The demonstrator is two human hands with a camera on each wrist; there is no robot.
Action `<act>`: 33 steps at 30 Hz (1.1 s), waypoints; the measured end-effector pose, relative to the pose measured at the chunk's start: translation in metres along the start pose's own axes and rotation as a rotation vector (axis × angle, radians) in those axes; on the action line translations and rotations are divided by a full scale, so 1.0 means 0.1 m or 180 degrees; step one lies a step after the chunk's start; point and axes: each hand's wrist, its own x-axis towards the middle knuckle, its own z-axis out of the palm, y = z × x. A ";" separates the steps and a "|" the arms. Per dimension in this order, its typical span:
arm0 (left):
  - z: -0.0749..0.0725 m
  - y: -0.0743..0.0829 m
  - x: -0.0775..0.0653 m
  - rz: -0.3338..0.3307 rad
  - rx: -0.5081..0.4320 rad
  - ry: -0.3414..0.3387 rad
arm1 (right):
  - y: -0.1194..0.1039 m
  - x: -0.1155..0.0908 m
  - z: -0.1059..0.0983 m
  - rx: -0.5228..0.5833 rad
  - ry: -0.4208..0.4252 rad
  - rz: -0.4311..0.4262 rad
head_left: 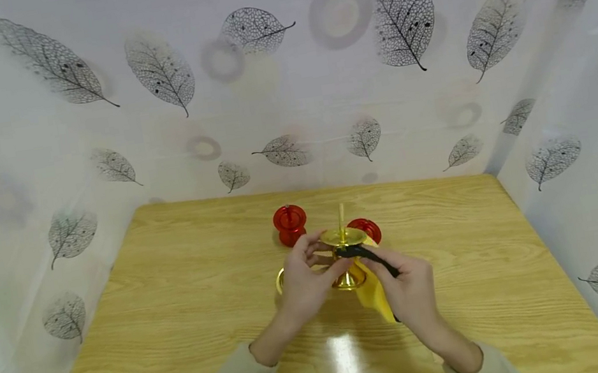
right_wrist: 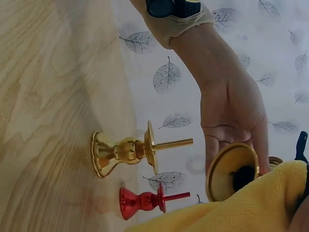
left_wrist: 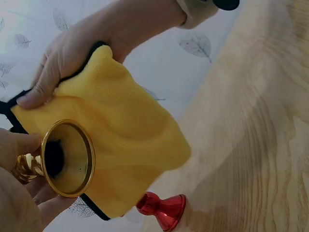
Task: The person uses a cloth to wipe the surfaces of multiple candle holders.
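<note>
My left hand (head_left: 307,282) grips a gold candlestick (head_left: 350,279) by its middle, above the table. In the head view its spike points up. The left wrist view looks into the hollow underside of its base. My right hand (head_left: 414,288) pinches a yellow cloth (left_wrist: 120,125) with black edging, held up against the candlestick just below its dish. From the left wrist view, the right thumb (left_wrist: 36,96) presses on the cloth near one edge. Behind my left hand stands a second gold candlestick (right_wrist: 118,152), mostly hidden in the head view.
Two red candlesticks stand farther back on the wooden table (head_left: 188,261): one red candlestick (head_left: 290,226) at left, the other red candlestick (head_left: 368,229) partly behind the held gold one. A white leaf-patterned curtain (head_left: 286,98) encloses the table's back and sides.
</note>
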 end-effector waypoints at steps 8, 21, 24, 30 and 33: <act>0.01 -0.03 0.01 -0.0180 -0.0225 0.0001 | 0.00 0.08 0.00 -0.0507 0.0389 -0.0875; 0.05 0.07 -0.04 -0.0059 -0.0230 -0.0028 | 0.07 0.02 0.05 -0.0026 0.0335 -0.0109; 0.05 0.04 -0.01 -0.0060 -0.0102 0.0074 | 0.05 -0.01 0.05 -0.0006 0.0349 -0.0276; 0.03 0.02 0.00 -0.0125 -0.0092 0.0116 | 0.02 -0.03 0.04 0.0018 0.0304 -0.0432; 0.01 0.06 -0.02 -0.0179 -0.0228 0.0032 | 0.03 0.00 0.00 0.0219 0.0357 -0.0210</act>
